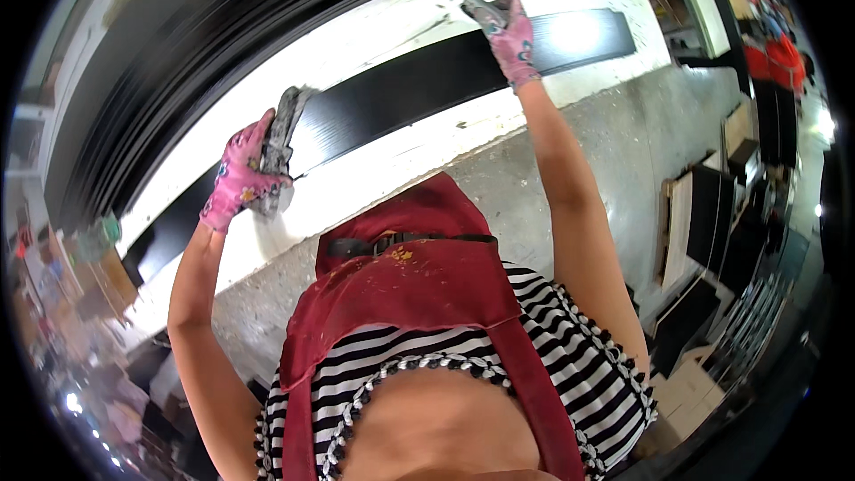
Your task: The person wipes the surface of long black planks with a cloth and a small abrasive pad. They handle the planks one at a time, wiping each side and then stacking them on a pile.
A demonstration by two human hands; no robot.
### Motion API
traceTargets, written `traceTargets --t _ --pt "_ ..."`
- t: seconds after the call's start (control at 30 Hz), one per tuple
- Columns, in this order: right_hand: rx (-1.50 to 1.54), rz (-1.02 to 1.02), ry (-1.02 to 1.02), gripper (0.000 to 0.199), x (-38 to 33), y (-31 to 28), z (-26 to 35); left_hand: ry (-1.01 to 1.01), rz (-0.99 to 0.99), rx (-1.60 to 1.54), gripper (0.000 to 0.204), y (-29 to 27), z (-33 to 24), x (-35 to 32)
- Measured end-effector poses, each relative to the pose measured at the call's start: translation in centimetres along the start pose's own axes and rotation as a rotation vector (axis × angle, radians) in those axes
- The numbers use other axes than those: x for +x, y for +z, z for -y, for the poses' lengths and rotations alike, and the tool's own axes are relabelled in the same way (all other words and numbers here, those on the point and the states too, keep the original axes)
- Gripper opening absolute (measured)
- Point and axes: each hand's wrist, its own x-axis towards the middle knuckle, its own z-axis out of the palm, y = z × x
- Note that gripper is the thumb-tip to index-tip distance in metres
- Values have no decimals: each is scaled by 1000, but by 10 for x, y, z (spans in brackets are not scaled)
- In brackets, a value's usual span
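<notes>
A long black board [392, 80] with a fine grain and a glossy sheen lies across the white bench top in front of me. My left hand [239, 174], in a pink flowered glove, is closed on a crumpled grey rag [283, 129], which rests across the board's left part. Farther right, my right hand [510, 40] wears a matching glove and hovers over or touches the board near its far edge. Its fingers are bent around a small grey, cloth-like piece [485, 12]; I cannot make out exactly what that is.
Many black boards [169, 62] are stacked along the far side of the bench [374, 31]. Grey concrete floor [614, 134] lies between the bench and me. More black and pale panels [704, 214] stand at the right. Farther off, a person in red [784, 62] is visible.
</notes>
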Motion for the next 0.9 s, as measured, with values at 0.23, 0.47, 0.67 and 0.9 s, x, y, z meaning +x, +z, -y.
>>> traceTargets --t 0.23,0.47,0.67,0.9 --pt "339 -270 17 57 -34 4 -18 -217 56 -42 112 -10 53 -15" --pt "333 -285 -12 63 -59 9 4 -387 125 -410 97 -20 67 -6" --pt "704 -389 50 49 -42 -14 -10 -444 84 -372 93 -24 55 -5" --pt "704 -313 23 51 -38 -23 -17 -458 22 -383 76 -21 57 -9"
